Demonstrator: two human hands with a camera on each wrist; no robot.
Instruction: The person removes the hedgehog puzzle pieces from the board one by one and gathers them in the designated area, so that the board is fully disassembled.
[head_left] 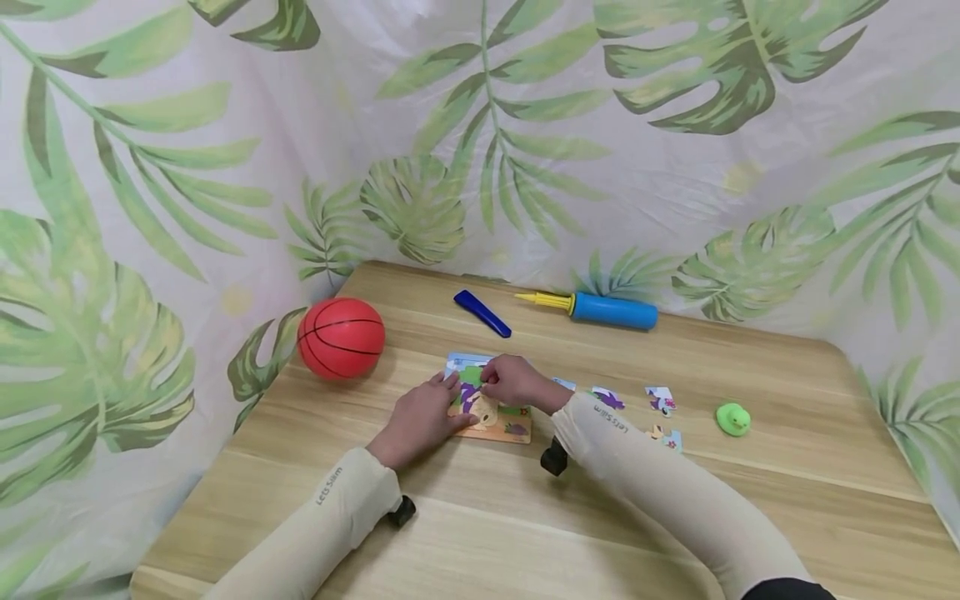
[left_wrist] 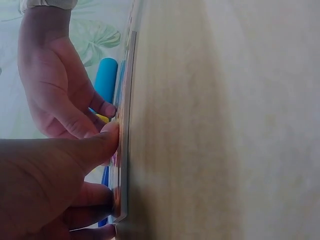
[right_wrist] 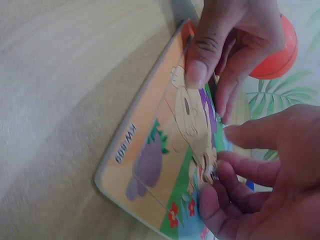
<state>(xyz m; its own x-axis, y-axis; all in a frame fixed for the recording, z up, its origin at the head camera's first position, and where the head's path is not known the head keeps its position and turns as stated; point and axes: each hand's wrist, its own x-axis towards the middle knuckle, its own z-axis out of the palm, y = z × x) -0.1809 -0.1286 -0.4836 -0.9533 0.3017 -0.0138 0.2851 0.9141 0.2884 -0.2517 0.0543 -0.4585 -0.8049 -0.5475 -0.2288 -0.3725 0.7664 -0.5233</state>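
A small picture puzzle board (head_left: pixel 517 433) lies flat on the wooden table, showing a cartoon bear, grass and an eggplant-like print. My left hand (head_left: pixel 422 421) rests over its left side, the thumb (right_wrist: pixel 198 72) pressing on the bear picture and the fingers reaching past the left part. From the right, my right hand (head_left: pixel 519 385) leans over the upper middle, thumb and fingertips brought together at the picture. Between those fingertips a puzzle piece (right_wrist: pixel 214 173) shows only slightly, mostly hidden. In the left wrist view the board (left_wrist: pixel 124 165) appears edge-on, both hands meeting on its top face.
Loose puzzle pieces (head_left: pixel 662 400) lie right of the board, partly behind the right sleeve. A green rubber duck (head_left: pixel 732 419) sits farther right. A red ball (head_left: pixel 341 338) stands at left. Behind the board lie a dark blue stick-like object (head_left: pixel 482 314) and a blue hand pump (head_left: pixel 615 311).
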